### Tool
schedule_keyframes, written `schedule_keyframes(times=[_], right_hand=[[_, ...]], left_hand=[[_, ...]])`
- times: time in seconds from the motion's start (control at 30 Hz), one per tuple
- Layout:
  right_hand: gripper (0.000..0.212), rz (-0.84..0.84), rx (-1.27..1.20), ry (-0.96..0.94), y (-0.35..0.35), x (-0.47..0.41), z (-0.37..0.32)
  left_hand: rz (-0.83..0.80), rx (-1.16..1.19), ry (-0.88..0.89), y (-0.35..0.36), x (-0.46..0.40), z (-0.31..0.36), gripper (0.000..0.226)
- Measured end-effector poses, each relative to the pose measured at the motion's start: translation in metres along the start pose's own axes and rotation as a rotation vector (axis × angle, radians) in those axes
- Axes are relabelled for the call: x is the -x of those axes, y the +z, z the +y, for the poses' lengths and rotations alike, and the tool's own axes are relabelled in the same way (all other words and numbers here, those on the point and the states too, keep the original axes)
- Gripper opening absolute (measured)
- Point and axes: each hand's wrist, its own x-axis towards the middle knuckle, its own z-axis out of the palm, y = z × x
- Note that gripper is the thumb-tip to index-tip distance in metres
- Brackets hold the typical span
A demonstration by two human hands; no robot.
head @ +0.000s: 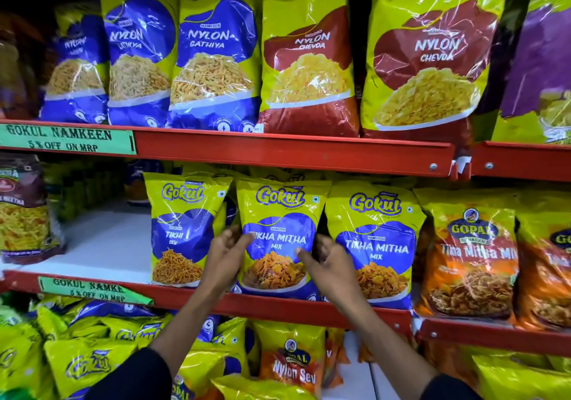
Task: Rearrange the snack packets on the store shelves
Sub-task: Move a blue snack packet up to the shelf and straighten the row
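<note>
A yellow-and-blue Gokul Tikha Mitha Mix packet (279,214) stands upright on the middle red shelf (278,305). My left hand (224,259) grips its left edge, thumb on the front. My right hand (329,268) grips its right edge, fingers tucked between it and a second Tikha Mitha Mix packet (375,245). A Gokul Tikhi Sev packet (182,229) stands just left of my left hand.
Orange Gopal packets (469,260) fill the shelf to the right. Bare white shelf floor (102,242) lies left of the Tikhi Sev. Large Nylon Gathiya (213,56) and Nylon Chevda (309,59) bags line the top shelf. Loose packets (92,353) crowd the bottom shelf.
</note>
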Motion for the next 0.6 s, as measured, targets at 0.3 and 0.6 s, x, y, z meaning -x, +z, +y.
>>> schedule_keyframes(times=[0.3,0.6], right_hand=[[0.026,0.33,0.053,-0.059,-0.005,-0.015,-0.026],[0.049,0.421,0.624,-0.709,0.001,-0.024,-0.028]], left_hand=[[0.308,-0.02,0.021,0.02,-0.012,0.027,0.043],[0.303,-0.82,0.881,0.003,-0.003,0.023,0.039]])
